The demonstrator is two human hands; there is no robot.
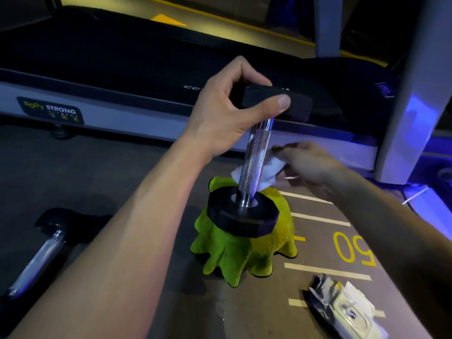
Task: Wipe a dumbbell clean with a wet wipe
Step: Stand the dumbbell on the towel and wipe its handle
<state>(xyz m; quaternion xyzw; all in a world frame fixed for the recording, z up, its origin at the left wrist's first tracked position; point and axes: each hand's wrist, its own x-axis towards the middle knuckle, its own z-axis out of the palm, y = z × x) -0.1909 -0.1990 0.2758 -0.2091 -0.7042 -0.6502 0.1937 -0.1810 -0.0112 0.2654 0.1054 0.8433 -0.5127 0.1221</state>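
Dumbbell (247,167), stood on end upon a green cloth (244,250) on the floor, top head gripped by left hand (227,111); right hand (310,165) fingers pinched wet wipe (266,172) round knurled handle; wiping judged mid-course, both heads apparently remaining.

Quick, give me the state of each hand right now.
Left hand: closed on the dumbbell's top head, holding the dumbbell upright.
Right hand: closed on the wet wipe, pressing it against the handle.
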